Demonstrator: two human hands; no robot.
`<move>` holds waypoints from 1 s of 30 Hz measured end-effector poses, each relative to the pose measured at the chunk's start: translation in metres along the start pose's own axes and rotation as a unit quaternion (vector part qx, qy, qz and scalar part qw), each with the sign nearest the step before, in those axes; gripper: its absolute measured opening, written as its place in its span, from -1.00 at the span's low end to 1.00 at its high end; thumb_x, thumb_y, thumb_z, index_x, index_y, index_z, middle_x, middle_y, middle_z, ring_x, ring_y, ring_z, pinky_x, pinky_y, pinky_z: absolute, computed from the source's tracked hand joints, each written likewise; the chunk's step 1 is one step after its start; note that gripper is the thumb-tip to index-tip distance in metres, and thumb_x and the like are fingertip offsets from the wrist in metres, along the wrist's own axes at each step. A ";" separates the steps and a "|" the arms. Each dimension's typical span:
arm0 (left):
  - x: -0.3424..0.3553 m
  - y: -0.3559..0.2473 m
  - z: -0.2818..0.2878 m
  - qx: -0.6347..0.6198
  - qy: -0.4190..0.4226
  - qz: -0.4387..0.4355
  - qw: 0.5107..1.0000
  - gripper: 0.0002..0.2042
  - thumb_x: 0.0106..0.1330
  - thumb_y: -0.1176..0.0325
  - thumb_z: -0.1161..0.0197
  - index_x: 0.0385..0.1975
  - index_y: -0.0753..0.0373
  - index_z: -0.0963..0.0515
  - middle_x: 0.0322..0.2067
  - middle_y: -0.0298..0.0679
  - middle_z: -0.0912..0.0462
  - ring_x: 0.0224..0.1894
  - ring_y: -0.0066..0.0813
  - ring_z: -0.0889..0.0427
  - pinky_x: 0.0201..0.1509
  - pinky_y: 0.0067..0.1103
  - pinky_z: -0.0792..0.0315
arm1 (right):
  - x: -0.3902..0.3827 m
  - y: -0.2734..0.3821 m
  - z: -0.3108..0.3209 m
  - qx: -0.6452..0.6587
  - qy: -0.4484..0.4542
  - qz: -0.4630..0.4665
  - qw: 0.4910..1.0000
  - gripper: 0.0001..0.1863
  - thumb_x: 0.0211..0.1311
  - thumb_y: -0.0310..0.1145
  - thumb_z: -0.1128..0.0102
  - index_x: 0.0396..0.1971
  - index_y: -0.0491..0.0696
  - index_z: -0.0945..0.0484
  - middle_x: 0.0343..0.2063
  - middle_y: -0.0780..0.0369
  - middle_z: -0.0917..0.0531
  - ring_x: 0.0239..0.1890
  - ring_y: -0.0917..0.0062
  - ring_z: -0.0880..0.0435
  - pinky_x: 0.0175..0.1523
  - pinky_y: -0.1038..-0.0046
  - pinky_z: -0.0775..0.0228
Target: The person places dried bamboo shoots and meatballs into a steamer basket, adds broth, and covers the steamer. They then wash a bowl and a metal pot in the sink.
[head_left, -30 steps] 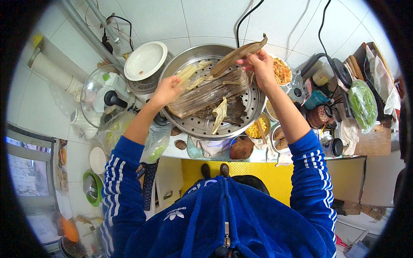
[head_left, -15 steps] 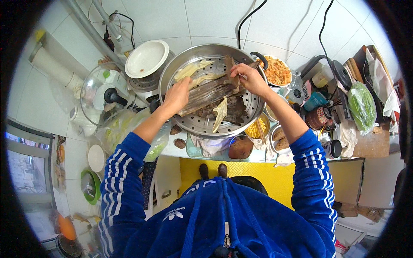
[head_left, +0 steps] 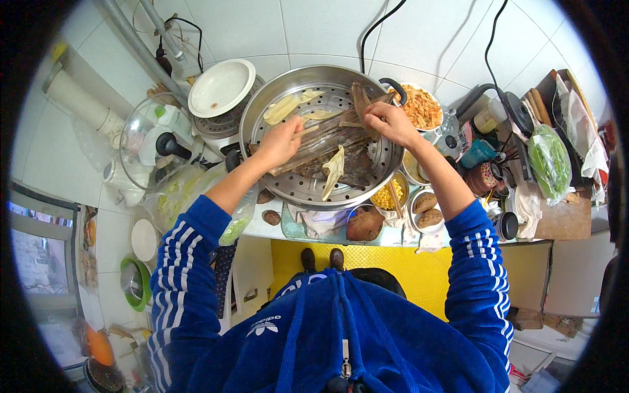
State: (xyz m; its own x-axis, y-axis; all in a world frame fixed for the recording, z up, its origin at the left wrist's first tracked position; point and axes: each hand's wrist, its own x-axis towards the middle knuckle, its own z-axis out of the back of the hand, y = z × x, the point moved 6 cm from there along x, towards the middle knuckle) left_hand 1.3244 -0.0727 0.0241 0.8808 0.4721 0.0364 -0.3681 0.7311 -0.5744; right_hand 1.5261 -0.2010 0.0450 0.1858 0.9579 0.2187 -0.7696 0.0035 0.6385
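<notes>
A wide steel steamer tray with round holes holds long dried brown leaves, pale yellow leaf pieces and a crumpled pale strip. My left hand is closed over the brown leaves at the tray's left, gripping their edge. My right hand is closed on a brown leaf at the tray's right, beside the black handle. The fingertips of both hands are partly hidden.
Around the tray stand stacked plates, a glass lid, bagged greens, a bowl of orange food, corn kernels, potatoes, a brown root, another green bag and a wooden board.
My left hand has moved right across the tray. My right hand has come down and left, lowering the brown leaf that was raised above the tray's upper right.
</notes>
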 end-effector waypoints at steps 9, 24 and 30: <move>0.055 0.025 0.016 0.064 -0.091 -0.012 0.994 -0.73 0.05 0.50 -0.09 -0.20 0.32 -0.44 -0.31 0.16 -0.51 -0.20 0.03 -0.51 -0.17 -0.24 -0.38 | -0.004 0.012 0.007 -0.077 -0.127 0.046 0.988 -0.70 -0.14 -0.64 -0.05 -0.30 -0.11 -0.50 -0.20 0.21 -0.51 -0.23 0.34 -0.55 -0.14 0.46 -0.41; 0.112 0.014 0.007 0.117 -0.038 0.045 0.991 -0.77 0.01 0.32 -0.13 -0.31 0.20 -0.46 -0.34 -0.06 -0.56 -0.23 -0.05 -0.52 -0.23 -0.26 -0.40 | -0.016 -0.001 0.042 -0.004 -0.244 -0.028 0.969 -0.57 -0.04 -0.66 -0.01 -0.07 -0.10 -0.43 -0.20 0.20 -0.54 -0.26 0.51 -0.57 -0.17 0.52 -0.41; 0.107 -0.053 -0.038 0.008 -0.014 -0.049 0.999 -0.72 0.01 0.24 -0.14 -0.28 0.20 -0.41 -0.35 -0.05 -0.55 -0.23 -0.05 -0.52 -0.21 -0.27 -0.37 | -0.020 -0.017 0.061 0.071 -0.308 -0.093 0.944 -0.57 0.01 -0.67 0.06 -0.04 -0.11 -0.41 -0.18 0.20 -0.54 -0.23 0.52 -0.58 -0.14 0.53 -0.41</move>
State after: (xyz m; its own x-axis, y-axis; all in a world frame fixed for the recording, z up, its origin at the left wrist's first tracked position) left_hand 1.4491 -0.0799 0.0271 0.9038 0.4121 0.1152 -0.2861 0.7822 -0.5534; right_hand 1.5729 -0.2380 0.0751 0.6635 0.5954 0.4530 -0.6076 0.0755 0.7906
